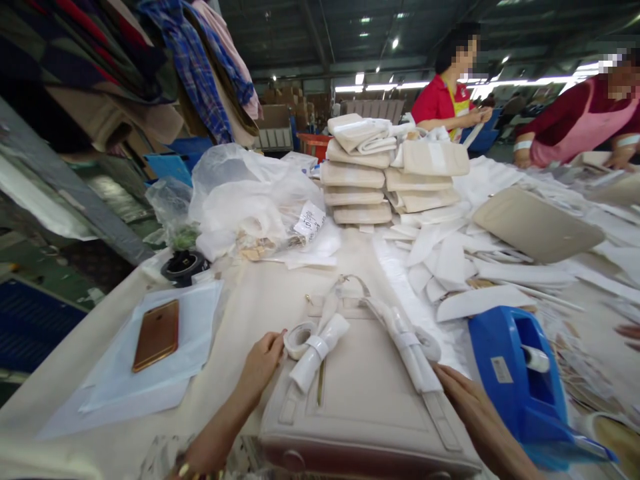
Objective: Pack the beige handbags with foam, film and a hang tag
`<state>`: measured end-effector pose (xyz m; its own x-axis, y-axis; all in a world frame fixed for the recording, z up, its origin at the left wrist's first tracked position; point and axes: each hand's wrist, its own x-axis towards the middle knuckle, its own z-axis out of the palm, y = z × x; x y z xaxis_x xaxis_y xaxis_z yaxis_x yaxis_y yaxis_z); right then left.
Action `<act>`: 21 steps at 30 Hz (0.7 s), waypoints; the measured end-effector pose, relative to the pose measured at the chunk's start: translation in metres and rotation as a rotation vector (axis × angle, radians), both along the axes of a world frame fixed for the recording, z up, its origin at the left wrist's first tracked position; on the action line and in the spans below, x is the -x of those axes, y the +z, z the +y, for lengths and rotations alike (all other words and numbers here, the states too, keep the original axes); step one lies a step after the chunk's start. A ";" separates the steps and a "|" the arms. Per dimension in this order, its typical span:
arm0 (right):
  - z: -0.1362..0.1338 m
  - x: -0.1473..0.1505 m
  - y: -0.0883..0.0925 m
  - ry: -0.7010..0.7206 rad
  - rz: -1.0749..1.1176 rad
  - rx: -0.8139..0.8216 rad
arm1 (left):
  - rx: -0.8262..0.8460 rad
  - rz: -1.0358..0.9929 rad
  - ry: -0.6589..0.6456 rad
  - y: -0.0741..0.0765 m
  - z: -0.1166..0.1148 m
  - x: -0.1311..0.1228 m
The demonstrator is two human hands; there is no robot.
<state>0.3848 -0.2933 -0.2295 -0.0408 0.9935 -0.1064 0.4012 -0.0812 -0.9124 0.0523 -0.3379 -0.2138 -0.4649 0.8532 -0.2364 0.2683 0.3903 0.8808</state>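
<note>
A beige leather backpack (370, 393) lies on the table in front of me, its bottom edge towards me. Two shoulder straps on it are bundled in white wrapping: a left strap bundle (320, 350) beside a coiled strap end, and a right strap bundle (413, 350). My left hand (264, 363) is at the backpack's left edge, fingers bent together and closed next to the coil. Along the opposite edge my right hand (463, 393) lies with its fingers stretched out, touching the side. The undersides of both hands' fingers are hidden.
A blue tape dispenser (515, 380) stands close by my right hand. White padding pieces (460, 260) and a beige panel (537, 223) cover the right side. Stacked bags (357, 177) rise behind. A phone (157, 335) rests on paper at left. Two people work across the table.
</note>
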 end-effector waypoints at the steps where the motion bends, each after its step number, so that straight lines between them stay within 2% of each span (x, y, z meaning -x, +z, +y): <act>1: -0.007 -0.005 0.004 -0.066 -0.012 0.005 | -0.007 0.050 -0.007 0.008 -0.007 0.001; 3: -0.019 -0.008 0.014 -0.194 -0.055 -0.063 | -0.037 0.199 -0.047 0.027 -0.019 -0.003; 5: -0.027 -0.001 0.031 -0.197 -0.108 -0.264 | -0.072 0.400 -0.151 0.045 -0.024 -0.013; 7: -0.027 0.016 0.051 -0.027 -0.129 -0.453 | -0.038 0.579 -0.290 0.057 -0.022 -0.028; 9: -0.021 0.042 0.070 0.235 -0.150 -0.499 | 0.040 0.691 -0.422 0.062 -0.016 -0.041; 11: -0.010 0.069 0.082 0.435 -0.197 -0.407 | 0.075 0.708 -0.467 0.061 -0.008 -0.050; 13: 0.004 0.093 0.086 0.517 -0.201 -0.256 | 0.036 0.662 -0.453 0.059 -0.003 -0.053; 16: 0.020 0.119 0.081 0.541 -0.102 -0.078 | -0.022 0.551 -0.381 0.057 -0.001 -0.049; 21: 0.025 0.136 0.085 0.536 0.240 -0.029 | -0.054 0.171 -0.331 0.053 0.000 -0.037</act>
<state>0.2487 -0.2680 -0.1446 -0.5576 0.8301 -0.0052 0.1610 0.1020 -0.9817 0.0897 -0.3379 -0.1607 -0.1905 0.9731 -0.1295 0.5172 0.2116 0.8293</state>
